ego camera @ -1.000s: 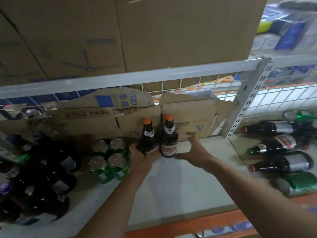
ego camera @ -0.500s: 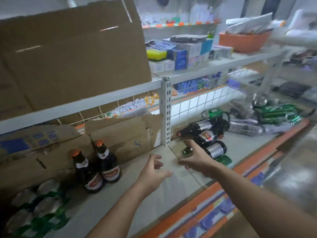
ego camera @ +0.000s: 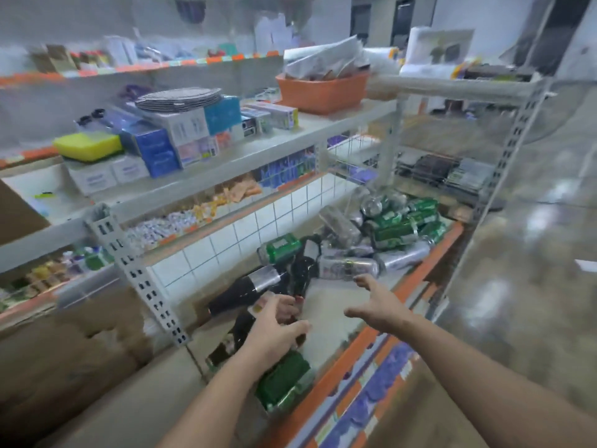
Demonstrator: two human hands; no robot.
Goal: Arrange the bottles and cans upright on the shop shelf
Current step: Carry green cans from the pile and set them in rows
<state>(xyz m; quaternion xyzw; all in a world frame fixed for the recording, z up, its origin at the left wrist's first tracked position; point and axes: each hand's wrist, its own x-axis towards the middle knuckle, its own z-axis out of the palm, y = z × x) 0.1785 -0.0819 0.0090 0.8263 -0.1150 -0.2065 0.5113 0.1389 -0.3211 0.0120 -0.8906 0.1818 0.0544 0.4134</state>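
Left grip (ego camera: 274, 331) is curled round the near bottle (ego camera: 231, 339). It's dark glass, lying on its side on the shelf (ego camera: 326, 347), just right of the slotted upright (ego camera: 139, 273). Right grip (ego camera: 378, 305) is spread and holds nothing, further right of the upright, close to a silver can (ego camera: 349, 266).

Handling, my read:
- Bottles: stiff, smooth, breakable, likely heavy, and they roll when lying down. Wrap the body at the label rather than the neck, then tip it onto its base.
- The second bottle (ego camera: 248, 284), just behind the near one, gets the same treatment.
- Cans: light, easy to dent, also roll. Take them round the middle. The green cans (ego camera: 284, 379) sit in front of the near bottle. The can heap (ego camera: 397, 224) is far right of the upright.

Hard to see:
- The whole view is motion-blurred, so no label is readable.
- Your left grip covers the near bottle's middle, and I can't tell which end is the cap.
- There's a dark tangle right of the second bottle; can't tell how many bottles are in it.
- The heap overlaps too much to count the cans.
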